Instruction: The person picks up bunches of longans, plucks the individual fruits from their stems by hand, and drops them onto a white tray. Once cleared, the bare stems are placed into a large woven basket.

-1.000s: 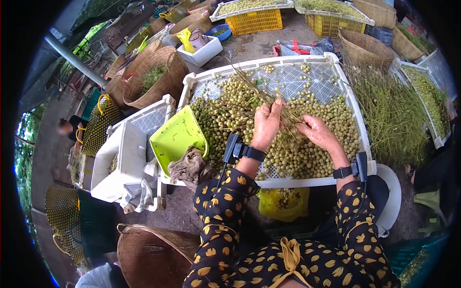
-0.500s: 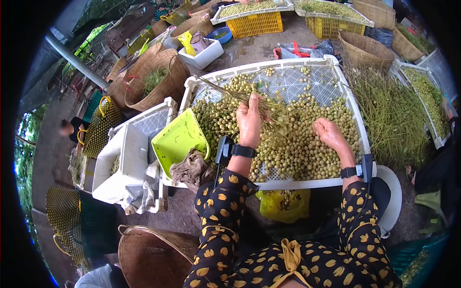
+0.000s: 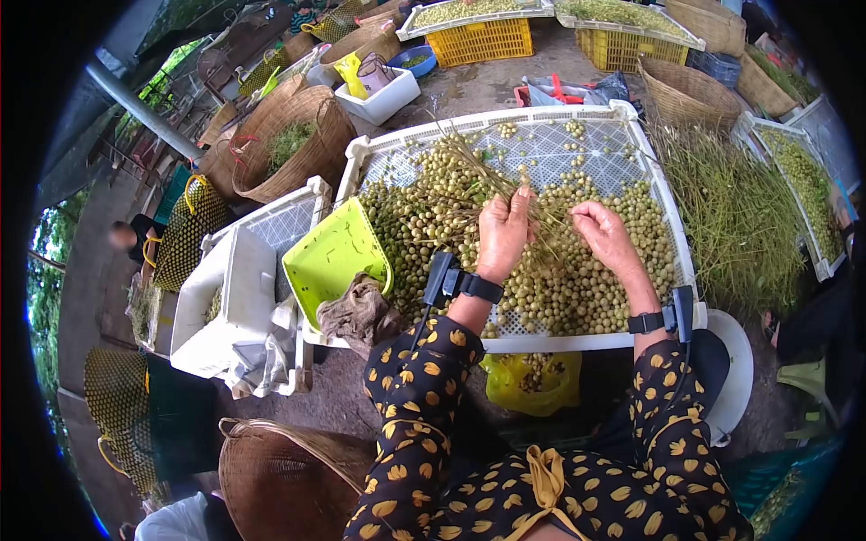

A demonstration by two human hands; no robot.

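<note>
My left hand [image 3: 505, 233] is closed round a bundle of thin dry stems [image 3: 478, 169], which spreads up and to the left above the tray. Just to its right, my right hand [image 3: 606, 236] has its fingers curled together near the ends of the stems; whatever it may hold is too small to name. Under both hands, many small round yellow-green fruits [image 3: 577, 298] cover the mesh of a white tray [image 3: 577, 343]. At the tray's left end lie a lime-green scoop [image 3: 329, 257] and a crumpled brown cloth [image 3: 359, 314].
Cut green stems [image 3: 726, 216] are heaped right of the tray. Left stand a white foam box [image 3: 248, 279] and a wicker basket [image 3: 338, 144]; another basket [image 3: 280, 478] is at lower left. A yellow bag [image 3: 532, 383] is below the tray. A person [image 3: 135, 239] is at far left.
My left hand has moved right and slightly down with the stems, which now point up-left more steeply. My right hand has shifted a little left and up, closer to it.
</note>
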